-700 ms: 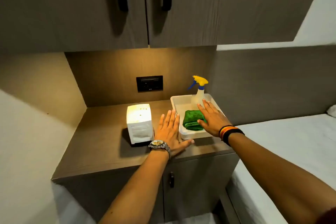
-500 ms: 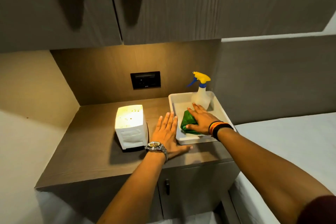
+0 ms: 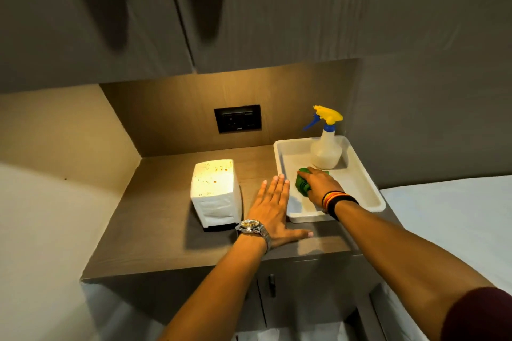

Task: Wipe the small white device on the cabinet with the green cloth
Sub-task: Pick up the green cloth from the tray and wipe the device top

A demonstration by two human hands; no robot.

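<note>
Two risks stand out in the head view: the right hand [image 3: 318,187], fingers curled over the green cloth [image 3: 303,185] in the white tray [image 3: 368,188] right of centre, could knock the spray bottle [image 3: 325,151] just behind — or drag the tray. Left hand [image 3: 273,209] lies flat, fingers spread, beside the white device [image 3: 214,191], centre-left and speckled on top. Brown cabinet top [image 3: 155,230]; wall socket [image 3: 237,118] above; dim room.

Premises present as a bedroom, likely in a home or hotel. A wood-grain bedside cabinet [image 3: 155,219] stands in a lit niche directly beside a white-sheeted bed [image 3: 454,219], beneath overhead cupboards [image 3: 277,8] with dark handles. A black wall socket [image 3: 237,118] is set into the niche's back panel.
</note>
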